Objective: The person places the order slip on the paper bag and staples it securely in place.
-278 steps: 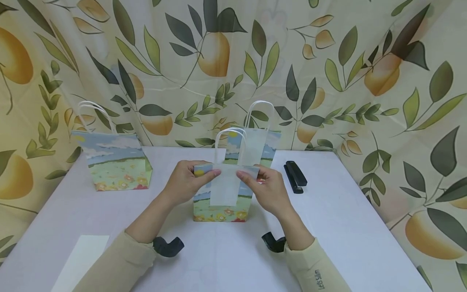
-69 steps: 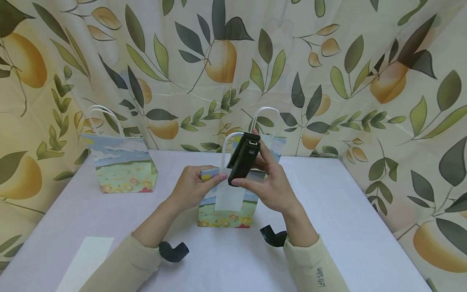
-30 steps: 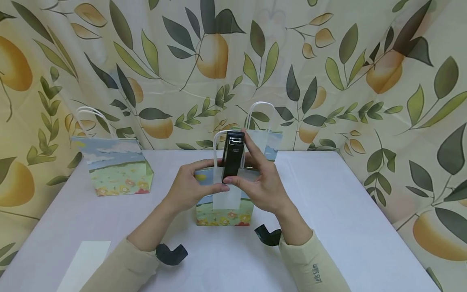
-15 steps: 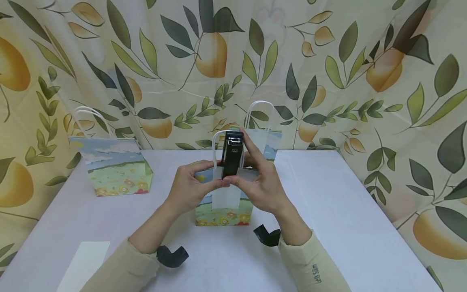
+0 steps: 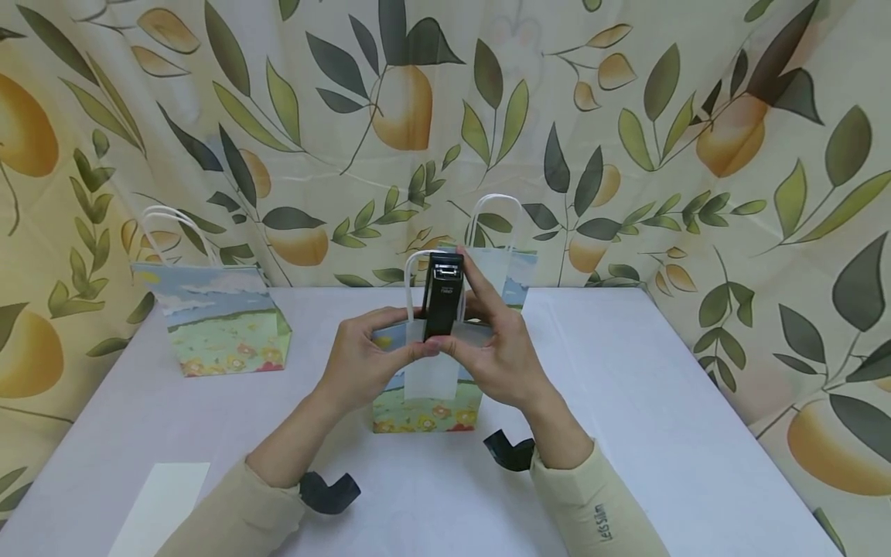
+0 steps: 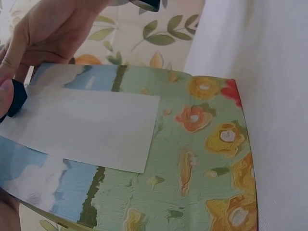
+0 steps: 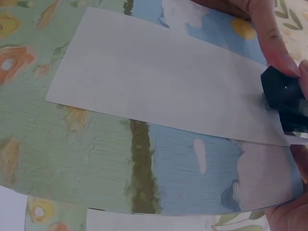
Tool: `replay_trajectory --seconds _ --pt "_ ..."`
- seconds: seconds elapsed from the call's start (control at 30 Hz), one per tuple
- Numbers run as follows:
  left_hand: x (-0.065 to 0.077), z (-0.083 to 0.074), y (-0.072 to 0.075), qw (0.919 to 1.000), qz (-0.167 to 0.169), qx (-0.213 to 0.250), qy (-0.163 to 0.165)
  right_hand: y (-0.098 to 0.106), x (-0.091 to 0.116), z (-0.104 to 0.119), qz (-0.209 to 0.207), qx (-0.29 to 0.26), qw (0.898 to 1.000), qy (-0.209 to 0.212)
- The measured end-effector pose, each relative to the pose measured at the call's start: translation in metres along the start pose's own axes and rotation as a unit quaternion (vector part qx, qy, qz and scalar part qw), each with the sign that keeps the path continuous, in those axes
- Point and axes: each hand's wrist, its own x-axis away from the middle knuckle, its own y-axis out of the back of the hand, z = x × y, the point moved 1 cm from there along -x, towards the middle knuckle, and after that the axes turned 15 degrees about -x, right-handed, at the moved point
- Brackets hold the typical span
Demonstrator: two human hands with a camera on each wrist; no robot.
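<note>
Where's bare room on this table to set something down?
Widest is the table right of the right hand; another patch lies between the left bag and the paper. Mid-table is crowded: that hand, the left hand, stapler, front bag, back bag.

2 beige sleeves [image 5: 240, 503], 1 lettered.

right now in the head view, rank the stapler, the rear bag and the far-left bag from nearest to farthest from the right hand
1. Stapler: in the right hand itself.
2. Rear bag: farther back, partly hidden behind that hand.
3. Far-left bag: well off to the left.
</note>
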Motion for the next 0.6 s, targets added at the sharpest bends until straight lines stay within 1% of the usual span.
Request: replay_trajectory --seconds 0.33,0.6 --pt "0.0019 -0.0016 -0.0009 1.0 0.005 -0.002 -0.004 -0.0015 0.0021 0.0002 -0.006 -0.001 1.0 -0.001" --pt "0.002 -0.0026 -0.0012 0.9997 -0.003 -0.008 -0.025 -0.0025 0.002 0.0018 -0.013 -0.001 1.0 0.001"
